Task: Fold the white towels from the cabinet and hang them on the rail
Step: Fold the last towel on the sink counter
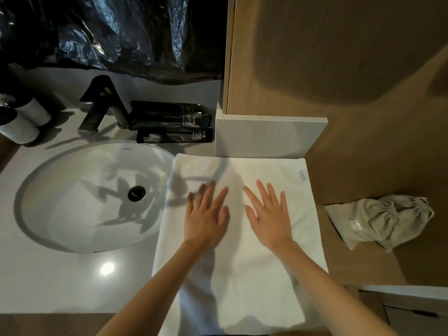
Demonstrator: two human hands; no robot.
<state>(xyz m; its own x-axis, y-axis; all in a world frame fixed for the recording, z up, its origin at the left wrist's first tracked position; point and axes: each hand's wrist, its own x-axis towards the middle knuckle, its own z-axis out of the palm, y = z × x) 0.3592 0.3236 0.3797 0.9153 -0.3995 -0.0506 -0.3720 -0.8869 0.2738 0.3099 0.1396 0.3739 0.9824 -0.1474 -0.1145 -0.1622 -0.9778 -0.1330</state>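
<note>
Nearest your body, the white terry towel (242, 275) lies spread on the pale grey stone counter (72, 287), its near edge hanging over the counter front and its left edge reaching the basin rim. Your left hand (206, 219) and right hand (269, 219) both rest flat on the towel's middle, side by side, fingers straight and spread; neither grips anything. Assessment: the towel is out of the cabinet and laid flat, and the doubled look of its edges suggests at least one fold is made. You appear to be smoothing it. Further folds and the hanging are outstanding. No rail is in view, and no second towel can be seen. To your left, the oval white ceramic basin (72, 202) holds nothing but its round black drain (137, 193) and shadows. To your right, on a brown ledge apart from the towel, lies a beige drawstring cloth bag (383, 221), drawn closed; its contents cannot be told. Beyond the basin stand an angular black tap (101, 105) and a group of flat black toiletry tubes (169, 122) lying on the counter. At far left are two pale cylindrical items (21, 122), too dim to identify. Crumpled black plastic sheeting (109, 32) covers the wall behind, beside a brown wooden panel (315, 57).
</note>
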